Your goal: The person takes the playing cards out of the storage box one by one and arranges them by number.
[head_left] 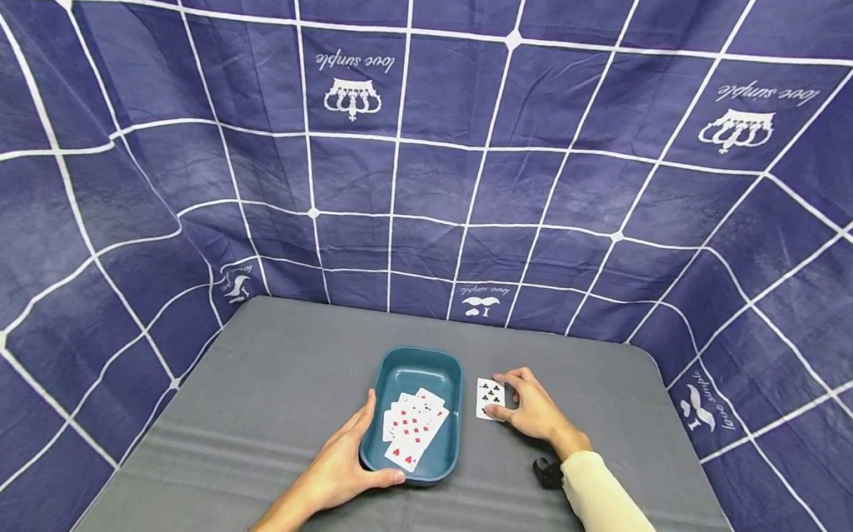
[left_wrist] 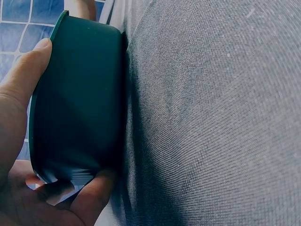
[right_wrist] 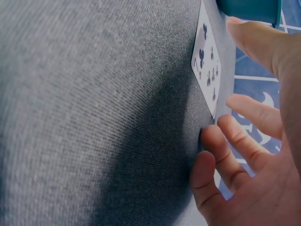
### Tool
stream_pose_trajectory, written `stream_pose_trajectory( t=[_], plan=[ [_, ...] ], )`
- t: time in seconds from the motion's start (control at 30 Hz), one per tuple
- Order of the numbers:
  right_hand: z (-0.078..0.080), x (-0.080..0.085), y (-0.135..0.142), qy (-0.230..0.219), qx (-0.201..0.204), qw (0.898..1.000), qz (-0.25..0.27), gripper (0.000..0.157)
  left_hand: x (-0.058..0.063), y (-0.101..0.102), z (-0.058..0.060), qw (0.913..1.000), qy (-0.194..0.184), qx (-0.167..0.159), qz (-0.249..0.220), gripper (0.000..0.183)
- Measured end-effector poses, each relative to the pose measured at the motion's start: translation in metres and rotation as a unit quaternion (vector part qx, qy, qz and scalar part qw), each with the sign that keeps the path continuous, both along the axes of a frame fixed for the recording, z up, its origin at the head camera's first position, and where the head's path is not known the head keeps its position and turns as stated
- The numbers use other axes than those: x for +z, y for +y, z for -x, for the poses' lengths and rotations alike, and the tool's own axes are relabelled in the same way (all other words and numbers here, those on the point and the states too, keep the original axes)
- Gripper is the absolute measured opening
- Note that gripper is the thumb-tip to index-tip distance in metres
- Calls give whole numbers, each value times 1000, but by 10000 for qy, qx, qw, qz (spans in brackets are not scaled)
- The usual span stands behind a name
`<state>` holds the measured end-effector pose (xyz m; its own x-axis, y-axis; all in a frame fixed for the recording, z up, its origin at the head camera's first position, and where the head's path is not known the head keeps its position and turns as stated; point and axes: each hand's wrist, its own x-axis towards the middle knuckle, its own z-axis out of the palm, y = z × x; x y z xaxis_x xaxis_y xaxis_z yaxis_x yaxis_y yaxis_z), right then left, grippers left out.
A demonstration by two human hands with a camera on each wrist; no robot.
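Note:
A teal rectangular tray [head_left: 447, 456] stands on the grey cloth, with several playing cards [head_left: 406, 423] overlapping face up inside; red diamonds and hearts show. My left hand [head_left: 342, 461] grips its near left corner, thumb along the near rim and fingers against the left side. Up close, the left wrist view has the tray's outer wall [left_wrist: 80, 99] between thumb and fingers. To the right of the tray, a seven of clubs [head_left: 488, 398] lies flat and face up. Over its right edge hovers my right hand [head_left: 531, 406]; in the right wrist view the fingers [right_wrist: 242, 136] are spread, apart from the card [right_wrist: 206, 66].
Grey cloth [head_left: 275, 371] covers the table. Blue curtains with white lines [head_left: 433, 183] enclose the back and both sides. A black band [head_left: 548, 473] is on the right wrist, at the pale sleeve [head_left: 613, 514].

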<state>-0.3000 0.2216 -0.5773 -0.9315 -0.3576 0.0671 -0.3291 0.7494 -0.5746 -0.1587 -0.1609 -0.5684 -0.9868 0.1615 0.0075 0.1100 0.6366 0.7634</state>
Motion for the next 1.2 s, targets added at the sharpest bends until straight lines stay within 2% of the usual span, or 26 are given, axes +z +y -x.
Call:
stream_pose_trajectory(
  t=[0.4, 0.73, 0.9, 1.2],
  plan=[
    [-2, 9, -7, 547, 7, 9985, -47, 62, -3, -2, -1, 10000, -32, 65, -7, 153],
    [-11, 34, -25, 901, 50, 9956, -237, 64, -4, -4, -2, 9999, -60, 88, 5, 153],
    [-15, 50, -40, 1168, 308, 9922, -294, 65, -3, -4, -2, 9999, -29, 137, 15, 153],
    [-20, 70, -70, 1155, 1005, 9868, -519, 71, -2, -2, 1, 10000, -57, 58, -32, 152]
  ],
)
